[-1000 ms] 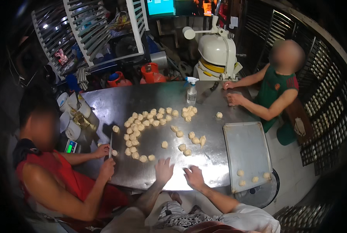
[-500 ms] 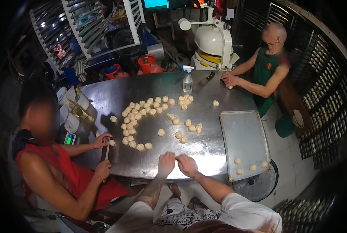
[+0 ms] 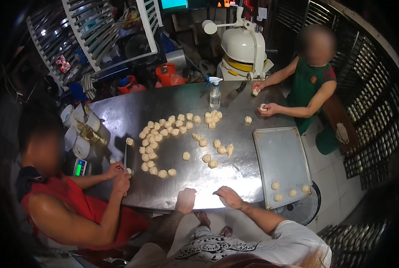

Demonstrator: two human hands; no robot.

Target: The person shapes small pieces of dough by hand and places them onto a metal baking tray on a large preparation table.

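At the near edge of the steel table [image 3: 172,96], my left hand [image 3: 186,199] is closed, fingers curled inward. Facing it across a small gap is my right hand [image 3: 229,197], also closed. Whatever lies inside either hand is hidden by the fingers and glare. Ahead of them sit a single dough ball [image 3: 186,156] and a pair of dough balls [image 3: 213,164]. A torn-looking dough piece [image 3: 229,150] lies beyond these. Many more dough balls [image 3: 153,138] form a curved cluster to the left.
A metal baking tray [image 3: 282,156] holding several dough balls overhangs the table's right side, above a fan [image 3: 300,210]. A co-worker in red holds a long blade [image 3: 125,156] by a scale [image 3: 79,167]. Another in green handles dough [image 3: 263,107]. A spray bottle [image 3: 214,95] stands far back.
My hands, nearly together before, have moved apart and slightly nearer. The co-worker in green has separated both hands, dough in each. The co-worker in red has raised the blade hand.
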